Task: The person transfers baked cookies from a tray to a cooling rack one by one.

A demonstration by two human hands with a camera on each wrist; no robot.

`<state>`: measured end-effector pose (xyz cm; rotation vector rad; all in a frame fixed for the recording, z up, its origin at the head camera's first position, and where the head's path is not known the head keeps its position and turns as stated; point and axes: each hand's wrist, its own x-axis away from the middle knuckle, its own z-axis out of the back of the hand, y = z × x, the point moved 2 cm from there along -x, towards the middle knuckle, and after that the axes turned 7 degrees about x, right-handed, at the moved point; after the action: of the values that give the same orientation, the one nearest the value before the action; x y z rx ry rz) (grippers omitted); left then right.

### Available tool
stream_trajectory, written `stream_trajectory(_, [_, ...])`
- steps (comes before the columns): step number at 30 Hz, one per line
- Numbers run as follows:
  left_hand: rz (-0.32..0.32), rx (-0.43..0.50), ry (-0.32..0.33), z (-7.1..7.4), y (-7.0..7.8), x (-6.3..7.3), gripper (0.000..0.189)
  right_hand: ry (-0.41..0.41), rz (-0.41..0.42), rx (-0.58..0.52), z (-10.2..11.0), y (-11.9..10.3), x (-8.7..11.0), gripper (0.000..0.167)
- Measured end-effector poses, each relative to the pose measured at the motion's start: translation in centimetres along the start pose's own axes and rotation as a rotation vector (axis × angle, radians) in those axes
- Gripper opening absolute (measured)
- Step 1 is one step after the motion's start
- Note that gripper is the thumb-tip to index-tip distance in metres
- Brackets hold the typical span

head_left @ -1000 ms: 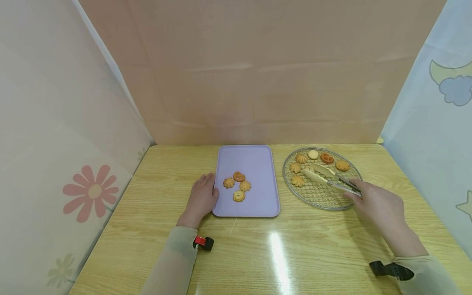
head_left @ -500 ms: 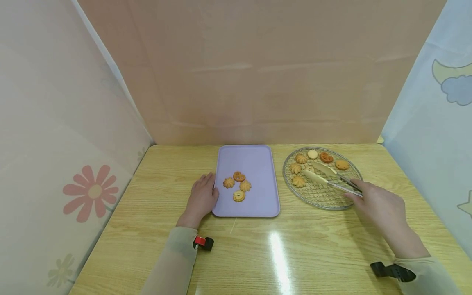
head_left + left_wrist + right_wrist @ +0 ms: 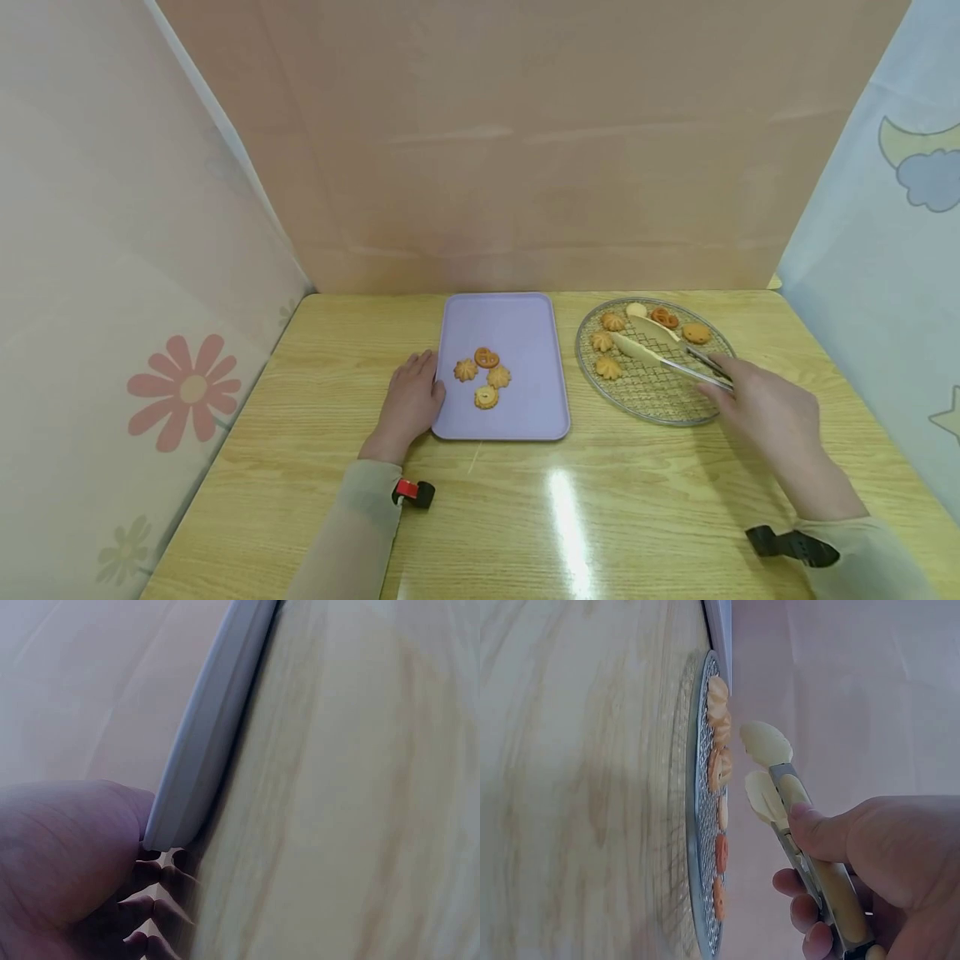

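Observation:
In the head view my right hand [image 3: 772,425] grips metal tongs [image 3: 686,367] with cream tips. The right wrist view shows the tongs [image 3: 791,795] spread and raised above the round wire rack [image 3: 695,825], nothing between their tips. Flower-shaped cookies [image 3: 608,367] line the rack's left side. A pale round cookie [image 3: 636,310], a pretzel cookie [image 3: 664,317] and an oval brown cookie [image 3: 697,333] lie toward its back and right. My left hand [image 3: 408,404] holds the left rim of the purple tray [image 3: 502,321], its thumb on the edge.
On the tray sit a pretzel cookie [image 3: 487,357], two flower-shaped cookies [image 3: 466,370] and a round ridged cookie [image 3: 486,397]. The wooden table [image 3: 315,500] is bounded by a tan backdrop [image 3: 487,150] and printed side panels [image 3: 120,292].
The tongs have shifted slightly toward the back left of the rack, and their far tip now overlaps the pale round cookie in view. My left hand and the tray have stayed put.

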<state>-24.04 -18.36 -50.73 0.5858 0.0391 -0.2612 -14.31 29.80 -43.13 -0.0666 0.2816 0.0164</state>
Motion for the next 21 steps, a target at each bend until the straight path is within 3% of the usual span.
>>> stream_trajectory(16, [0.013, 0.005, -0.017, 0.0, -0.1, -0.1, 0.057, 0.002, 0.083, -0.024, 0.4, -5.2, -2.9, 0.057])
stream_trajectory(21, [0.008, 0.002, -0.016, 0.1, 0.1, 0.0, 0.057, 0.067, 0.161, -0.032, -0.1, -6.8, -3.4, 0.055])
